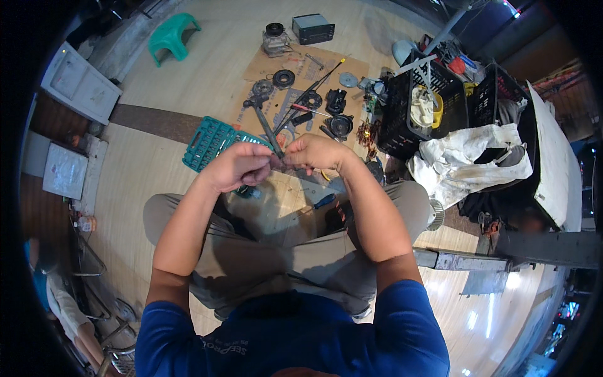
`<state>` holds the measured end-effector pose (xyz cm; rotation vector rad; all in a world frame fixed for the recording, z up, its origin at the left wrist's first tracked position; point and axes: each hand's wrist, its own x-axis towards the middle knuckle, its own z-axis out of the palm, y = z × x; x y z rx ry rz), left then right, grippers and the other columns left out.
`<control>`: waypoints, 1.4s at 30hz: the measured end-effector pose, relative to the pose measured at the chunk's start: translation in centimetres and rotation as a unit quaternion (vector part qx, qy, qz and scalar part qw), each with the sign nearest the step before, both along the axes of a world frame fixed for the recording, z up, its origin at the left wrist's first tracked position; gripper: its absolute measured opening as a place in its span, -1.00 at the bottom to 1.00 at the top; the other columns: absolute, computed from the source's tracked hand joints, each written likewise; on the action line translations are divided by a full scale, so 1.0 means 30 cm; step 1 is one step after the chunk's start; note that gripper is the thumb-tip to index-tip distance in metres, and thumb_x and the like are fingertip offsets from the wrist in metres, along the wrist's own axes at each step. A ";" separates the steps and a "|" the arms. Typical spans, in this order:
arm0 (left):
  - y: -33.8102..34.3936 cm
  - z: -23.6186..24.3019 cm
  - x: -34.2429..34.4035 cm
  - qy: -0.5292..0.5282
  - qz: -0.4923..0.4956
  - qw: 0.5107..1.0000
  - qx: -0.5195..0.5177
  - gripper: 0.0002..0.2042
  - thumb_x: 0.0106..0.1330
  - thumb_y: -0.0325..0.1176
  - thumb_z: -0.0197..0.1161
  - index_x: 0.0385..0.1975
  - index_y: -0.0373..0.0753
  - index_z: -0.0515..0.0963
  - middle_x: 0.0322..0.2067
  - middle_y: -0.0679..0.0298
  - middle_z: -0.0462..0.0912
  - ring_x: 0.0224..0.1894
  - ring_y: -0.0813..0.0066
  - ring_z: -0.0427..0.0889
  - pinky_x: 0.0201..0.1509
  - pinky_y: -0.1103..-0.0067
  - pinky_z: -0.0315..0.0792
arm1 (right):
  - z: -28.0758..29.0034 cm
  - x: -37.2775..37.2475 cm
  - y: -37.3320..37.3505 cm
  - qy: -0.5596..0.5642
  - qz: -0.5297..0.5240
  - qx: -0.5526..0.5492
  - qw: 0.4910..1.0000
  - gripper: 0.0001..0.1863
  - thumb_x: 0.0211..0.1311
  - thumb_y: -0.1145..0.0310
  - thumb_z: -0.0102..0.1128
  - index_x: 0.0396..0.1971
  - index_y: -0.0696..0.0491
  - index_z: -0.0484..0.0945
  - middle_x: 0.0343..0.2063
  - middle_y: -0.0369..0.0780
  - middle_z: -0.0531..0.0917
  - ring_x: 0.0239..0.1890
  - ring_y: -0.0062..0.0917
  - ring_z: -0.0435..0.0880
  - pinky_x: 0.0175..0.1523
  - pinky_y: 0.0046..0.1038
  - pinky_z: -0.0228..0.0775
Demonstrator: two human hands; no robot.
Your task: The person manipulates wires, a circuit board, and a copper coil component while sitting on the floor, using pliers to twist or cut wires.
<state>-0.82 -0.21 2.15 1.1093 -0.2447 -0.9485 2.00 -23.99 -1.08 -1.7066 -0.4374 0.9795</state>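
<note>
My left hand (240, 167) and my right hand (316, 152) meet in front of me, fingertips pinched close together. Whatever lies between them is too small to make out. Just beyond the fingers, a hammer (266, 125) lies with its dark head away from me on a flattened cardboard sheet (339, 61). An opened green socket set case (210, 143) sits beyond my left hand. A blue-handled screwdriver (325, 201) rests on the floor below my right hand. A screwdriver with a red handle (300, 107) lies among round black parts, including a speaker-like one (341, 125).
Black plastic crates (402, 116) stand at the right, with a white cloth garment (468, 160) draped near them. A motor-like part (275, 41) and a boxy car stereo unit (313, 29) are at the far side. A green stool (173, 38) stands far left. Another person (66, 308) is at lower left.
</note>
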 end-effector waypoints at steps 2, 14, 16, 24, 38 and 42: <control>-0.018 -0.006 -0.009 -0.071 -0.018 0.990 0.117 -0.81 0.37 -0.44 0.01 -0.21 -0.41 0.53 -0.63 0.33 0.47 -0.65 0.67 0.30 -0.59 0.71 0.16 | 0.014 0.002 -0.006 -0.005 -0.052 -0.009 0.999 -0.76 0.28 0.21 0.14 -0.46 0.07 0.56 -0.68 -0.42 0.46 -0.69 -0.73 0.35 -0.56 -0.64 0.26; -0.065 -0.096 0.025 0.014 0.273 0.955 -0.118 -0.71 0.41 -0.43 -0.12 0.03 -0.45 0.34 -0.06 -0.07 0.54 0.00 0.13 0.57 0.08 0.34 0.45 | 0.047 -0.115 0.128 0.074 -0.151 0.113 0.979 -0.78 0.36 0.28 0.05 -0.41 0.06 0.58 -0.71 -0.42 0.44 -0.70 -0.77 0.32 -0.63 -0.70 0.08; -0.061 -0.085 0.028 0.023 0.294 0.938 -0.184 -0.69 0.41 -0.42 -0.08 0.06 -0.47 0.32 -0.06 -0.08 0.53 0.02 0.09 0.56 0.14 0.28 0.43 | 0.023 -0.123 0.153 0.030 -0.140 0.088 0.986 -0.80 0.37 0.33 0.03 -0.41 0.07 0.58 -0.71 -0.41 0.43 -0.69 -0.76 0.32 -0.60 -0.68 0.11; -0.051 -0.078 0.017 0.019 0.326 0.936 -0.134 -0.71 0.41 -0.34 0.00 0.00 -0.40 0.37 -0.43 0.26 0.52 -0.37 0.48 0.54 -0.25 0.57 0.45 | -0.039 -0.108 0.154 -0.008 -0.105 0.111 0.988 -0.80 0.35 0.34 0.05 -0.43 0.09 0.58 -0.70 -0.41 0.43 -0.63 -0.75 0.32 -0.52 -0.64 0.16; -0.078 -0.072 -0.016 -0.137 0.046 0.956 0.255 -0.83 0.40 -0.46 -0.09 -0.28 -0.35 0.48 -0.65 0.35 0.41 -0.65 0.64 0.30 -0.60 0.69 0.20 | -0.004 -0.007 0.037 -0.081 -0.172 -0.011 0.982 -0.77 0.25 0.28 0.14 -0.41 0.15 0.61 -0.64 -0.32 0.55 -0.56 -0.68 0.45 -0.42 -0.58 0.30; -0.105 -0.120 0.005 -0.070 0.158 0.975 0.142 -0.81 0.42 -0.44 -0.13 -0.24 -0.37 0.45 -0.46 0.22 0.57 -0.47 0.51 0.56 -0.36 0.62 0.45 | 0.044 -0.064 0.067 0.076 -0.159 0.165 0.970 -0.80 0.32 0.30 0.10 -0.37 0.09 0.61 -0.63 -0.38 0.53 -0.60 -0.76 0.40 -0.50 -0.67 0.21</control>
